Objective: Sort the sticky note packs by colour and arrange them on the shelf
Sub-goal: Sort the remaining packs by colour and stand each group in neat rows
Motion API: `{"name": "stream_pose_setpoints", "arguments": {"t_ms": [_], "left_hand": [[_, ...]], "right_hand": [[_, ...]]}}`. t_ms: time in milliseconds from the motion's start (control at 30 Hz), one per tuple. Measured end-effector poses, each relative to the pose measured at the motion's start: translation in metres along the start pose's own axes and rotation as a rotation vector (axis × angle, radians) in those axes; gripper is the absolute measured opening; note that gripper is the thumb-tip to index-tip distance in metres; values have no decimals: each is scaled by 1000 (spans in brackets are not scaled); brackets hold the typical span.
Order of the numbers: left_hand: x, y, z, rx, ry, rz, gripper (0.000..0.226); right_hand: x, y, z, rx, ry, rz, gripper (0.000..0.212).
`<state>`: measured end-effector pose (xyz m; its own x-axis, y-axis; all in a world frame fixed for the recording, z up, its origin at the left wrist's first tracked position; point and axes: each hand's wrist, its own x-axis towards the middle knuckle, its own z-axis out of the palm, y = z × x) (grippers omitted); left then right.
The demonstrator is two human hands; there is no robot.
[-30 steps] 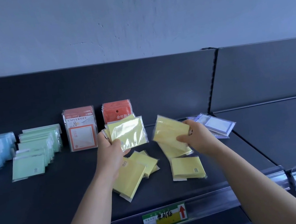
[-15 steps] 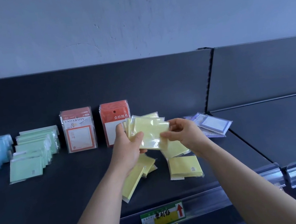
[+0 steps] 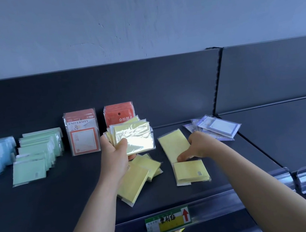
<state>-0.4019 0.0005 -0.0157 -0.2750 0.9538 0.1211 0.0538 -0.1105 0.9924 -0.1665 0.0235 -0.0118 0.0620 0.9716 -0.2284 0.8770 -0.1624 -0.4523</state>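
Green-and-yellow price label (image 3: 168, 223) (red arrow at right) below a pale wall (image 3: 135, 20)

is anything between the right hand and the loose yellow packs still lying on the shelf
Nothing visible is. The right hand already rests on the yellow pack lying flat, with another yellow pack just in front of it. The left hand holds its stack of yellow packs off to the side, clear of that reach.
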Motion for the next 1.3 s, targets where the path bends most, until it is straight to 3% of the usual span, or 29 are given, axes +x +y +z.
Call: {"name": "stream_pose_setpoints", "arguments": {"t_ms": [67,133,200,300,400,567,633,767,900,967,1133,1200,1300], "left_hand": [[0,1,-1,3,0,-5,15],[0,2,-3,24,4,0,17],[0,4,-3,31,9,24,18],[3,5,1,41,-16,38,18],[0,4,11,38,-109,56,11],[-12,10,33,147,-314,128,23],[-10,8,37,167,-334,138,23],[-9,5,42,116,-335,168,20],[5,11,52,203,-405,222,17],[19,12,58,295,-420,194,25],[41,-5,73,386,-438,-35,52],[46,-10,82,316,-376,-80,42],[53,-9,94,244,-289,-123,25]], "right_hand": [[4,5,1,83,13,-38,34],[9,12,2,429,57,-62,20],[8,18,-2,810,67,-104,24],[-1,16,-11,1021,-14,-266,22],[-7,7,-11,942,-67,-351,17],[3,1,4,821,132,-308,31],[5,5,9,854,105,-320,40],[6,9,12,965,-82,-456,32],[13,8,4,1146,-12,-478,34],[19,9,3,1143,34,-462,34],[36,21,20,857,98,-347,33],[39,24,25,847,97,-343,34],[43,23,25,793,131,-289,52]]}}
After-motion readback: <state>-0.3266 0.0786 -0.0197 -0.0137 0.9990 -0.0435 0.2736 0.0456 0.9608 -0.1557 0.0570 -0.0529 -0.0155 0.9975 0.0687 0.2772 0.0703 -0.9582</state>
